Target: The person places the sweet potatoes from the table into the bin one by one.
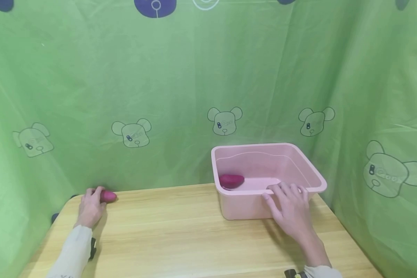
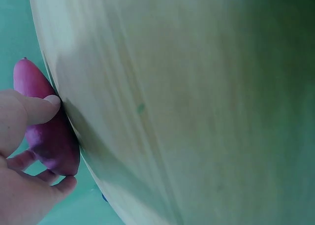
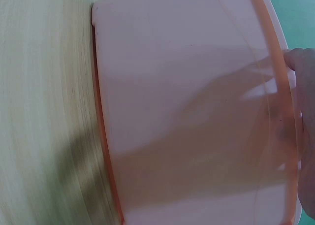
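Observation:
At the table's far left corner, my left hand (image 1: 90, 208) holds a purple-red sweet potato (image 1: 108, 196). In the left wrist view the thumb lies across this sweet potato (image 2: 54, 141), with fingers bent around its lower end; its tapered tip sticks out above. My right hand (image 1: 292, 208) grips the front rim of a pink plastic bin (image 1: 243, 204), fingers over the edge and thumb on the outer side. Inside the bin, against its left wall, lies another sweet potato (image 1: 231, 180). The right wrist view shows mostly the bin's outer wall (image 3: 172, 87).
The light wooden table (image 1: 160, 235) spans the space between both hands. A green curtain (image 1: 177, 96) printed with bear faces hangs right behind the table and along both sides. The bin stands near the table's back right corner.

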Available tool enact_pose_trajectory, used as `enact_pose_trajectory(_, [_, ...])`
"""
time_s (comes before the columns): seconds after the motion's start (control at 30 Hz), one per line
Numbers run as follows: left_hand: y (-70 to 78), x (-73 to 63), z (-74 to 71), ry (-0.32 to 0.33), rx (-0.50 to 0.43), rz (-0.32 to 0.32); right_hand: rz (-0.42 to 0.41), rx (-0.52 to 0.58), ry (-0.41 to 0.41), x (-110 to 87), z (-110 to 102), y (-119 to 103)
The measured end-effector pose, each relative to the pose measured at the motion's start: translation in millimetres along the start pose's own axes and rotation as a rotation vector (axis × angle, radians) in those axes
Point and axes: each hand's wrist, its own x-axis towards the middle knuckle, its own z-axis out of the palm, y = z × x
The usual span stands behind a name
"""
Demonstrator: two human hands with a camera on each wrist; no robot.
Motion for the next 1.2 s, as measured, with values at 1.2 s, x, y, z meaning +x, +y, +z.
enact_pose_trajectory(1.2, [15.4,-7.7,-18.5,-0.004,-0.032,-0.074,-0.011,0.011,0.011,0.1,-0.5,-1.8])
